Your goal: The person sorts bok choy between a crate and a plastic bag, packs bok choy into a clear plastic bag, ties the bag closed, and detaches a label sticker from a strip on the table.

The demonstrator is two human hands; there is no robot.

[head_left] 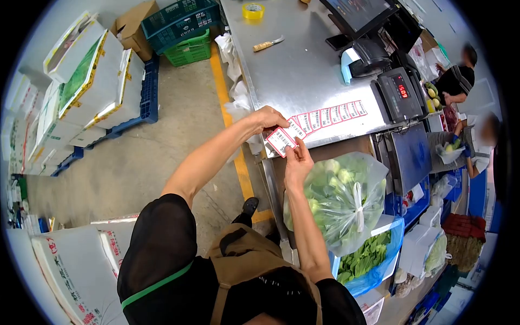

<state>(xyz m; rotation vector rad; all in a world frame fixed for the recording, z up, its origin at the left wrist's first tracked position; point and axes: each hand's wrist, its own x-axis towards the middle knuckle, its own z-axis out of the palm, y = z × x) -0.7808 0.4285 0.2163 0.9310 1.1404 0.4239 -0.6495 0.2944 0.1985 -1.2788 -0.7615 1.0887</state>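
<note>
A strip of red-bordered barcode labels (331, 116) stretches across the steel table, its near end lifted at the table's edge. My left hand (267, 118) is closed on the upper edge of that end. From below, my right hand (298, 165) pinches the end label between thumb and fingers. Just right of my right forearm sits a clear plastic bag of green vegetables (338, 189), tied at the top with a white knot. Past the strip's far end stands a scale (399, 95) with a lit red display.
A hooked knife with a wooden handle (268, 44) and yellow tape (253, 11) lie on the table (292, 65). Foam boxes (89, 81) are stacked on a blue pallet at left. Leafy greens (365, 256) fill a blue-lined box. Two people (457, 81) stand at the far right.
</note>
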